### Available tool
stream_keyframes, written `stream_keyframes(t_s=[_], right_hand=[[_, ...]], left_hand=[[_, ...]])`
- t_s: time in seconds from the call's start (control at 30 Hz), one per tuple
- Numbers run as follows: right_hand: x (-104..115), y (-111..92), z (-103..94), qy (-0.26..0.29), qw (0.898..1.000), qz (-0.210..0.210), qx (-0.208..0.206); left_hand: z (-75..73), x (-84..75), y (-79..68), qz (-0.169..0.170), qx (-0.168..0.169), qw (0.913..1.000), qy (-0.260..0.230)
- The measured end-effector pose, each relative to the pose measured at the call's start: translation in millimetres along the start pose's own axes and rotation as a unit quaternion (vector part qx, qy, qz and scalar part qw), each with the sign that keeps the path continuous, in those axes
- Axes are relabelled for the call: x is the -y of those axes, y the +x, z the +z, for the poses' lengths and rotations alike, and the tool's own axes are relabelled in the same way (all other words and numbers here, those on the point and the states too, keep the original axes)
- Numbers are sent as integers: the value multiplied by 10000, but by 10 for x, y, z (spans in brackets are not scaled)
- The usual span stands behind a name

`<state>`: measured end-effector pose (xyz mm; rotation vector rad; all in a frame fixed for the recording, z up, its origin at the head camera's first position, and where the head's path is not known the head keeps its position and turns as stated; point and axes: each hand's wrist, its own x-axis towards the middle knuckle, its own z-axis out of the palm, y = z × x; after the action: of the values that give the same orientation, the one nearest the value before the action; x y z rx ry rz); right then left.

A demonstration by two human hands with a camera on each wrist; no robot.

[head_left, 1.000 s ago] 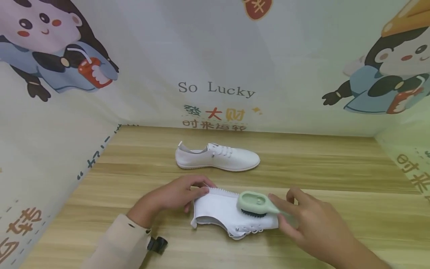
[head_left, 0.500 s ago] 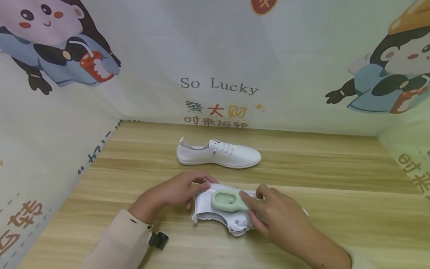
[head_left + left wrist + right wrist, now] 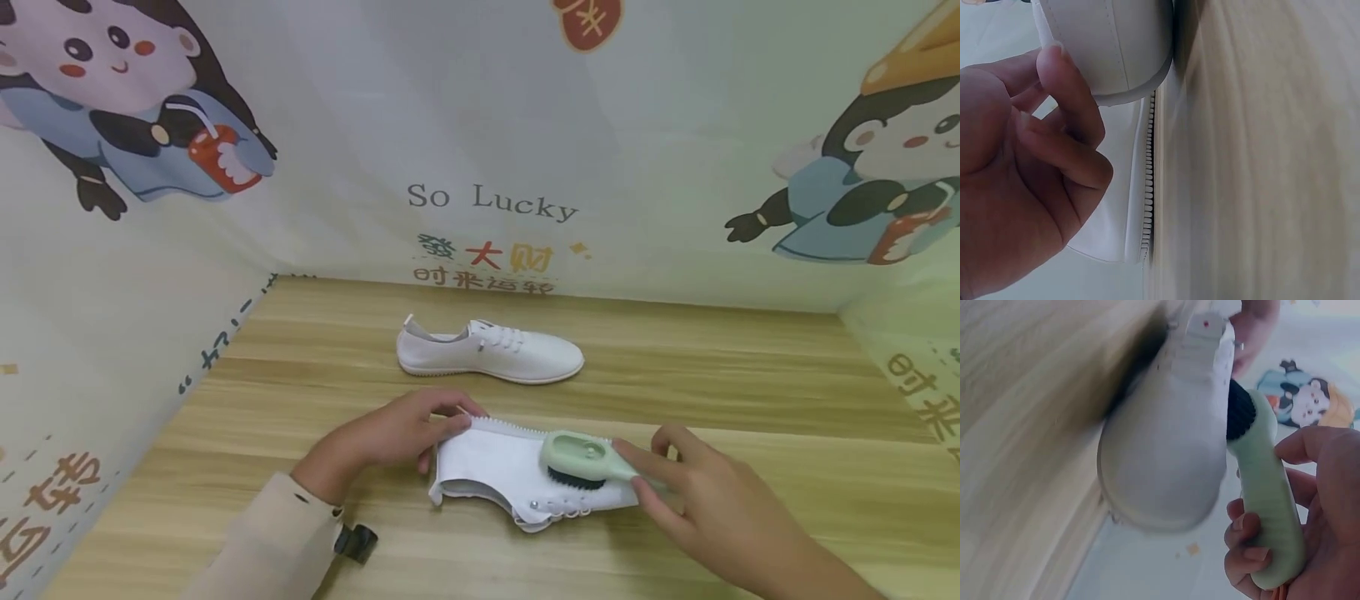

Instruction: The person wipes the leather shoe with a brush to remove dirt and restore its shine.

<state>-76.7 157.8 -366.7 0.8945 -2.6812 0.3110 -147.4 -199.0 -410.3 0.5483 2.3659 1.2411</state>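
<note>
A white lace-up shoe [image 3: 483, 458] lies on its side at the front middle of the table, sole edge facing away and opening toward me. My left hand [image 3: 405, 429] holds it at the heel; the left wrist view shows that hand's curled fingers [image 3: 1079, 150] by the heel. My right hand [image 3: 712, 492] grips the handle of a pale green brush [image 3: 573, 450]. The brush's dark bristles [image 3: 1241, 411] meet the shoe's upward side near the forefoot, above the laces. In the right wrist view, fingers wrap the ribbed handle beside the shoe's toe [image 3: 1160, 469].
A matching white shoe [image 3: 525, 354] stands upright behind, toe to the right. The wood-grain table [image 3: 712, 358] meets a printed cloth backdrop [image 3: 487, 108] at the back and both sides. A black device [image 3: 356, 543] sits at the left cuff.
The brush slid left toward the heel half a second ago and is now back right near the forefoot. My left hand and both shoes stay about where they were.
</note>
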Motion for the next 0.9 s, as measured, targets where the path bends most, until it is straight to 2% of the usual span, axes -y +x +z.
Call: stream_keyframes(t_s=[0.13, 0.37, 0.63, 0.9], right_hand=[[-109, -89, -72, -29, 9997, 196, 133], [-143, -142, -87, 71, 9999, 134, 6], [-48, -65, -16, 90, 9997, -144, -151], [49, 58, 76, -121, 9984, -372, -400]], left_hand=[[40, 19, 17, -68, 30, 10000, 8], [36, 14, -1, -161, -4, 9999, 42], [13, -1, -1, -74, 1, 10000, 4], [14, -13, 26, -124, 6, 9999, -37]])
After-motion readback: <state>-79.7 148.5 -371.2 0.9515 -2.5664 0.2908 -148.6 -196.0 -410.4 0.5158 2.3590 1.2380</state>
